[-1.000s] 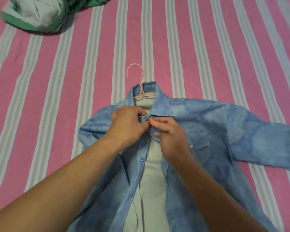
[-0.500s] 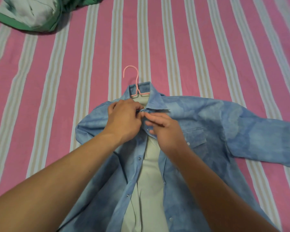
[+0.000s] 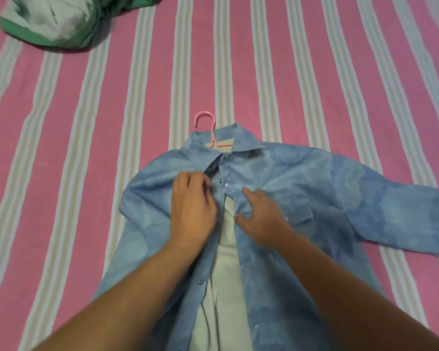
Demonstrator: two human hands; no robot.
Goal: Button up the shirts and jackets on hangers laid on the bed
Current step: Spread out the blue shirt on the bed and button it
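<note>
Underneath everything lies a bed sheet [image 3: 314, 72] in broad pink stripes with narrower grey and beige bands, filling the whole view; no wall or floor shows. A crumpled green garment [image 3: 48, 21] sits at the far left corner. The blue denim shirt [image 3: 302, 188] lies face up in the middle on a pink hanger [image 3: 211, 134], whose hook pokes out past the collar, one sleeve stretched off to the right. Half a second ago both hands were pinched together at the collar; now they have dropped lower and parted. The left hand [image 3: 192, 211] rests on the left front panel, fingers curled at the placket edge, though whether it grips cloth is blurred. The right hand [image 3: 260, 215] lies on the right panel with fingers spread and relaxed. Two snaps near the collar look closed, the front below gaping over a pale lining.
</note>
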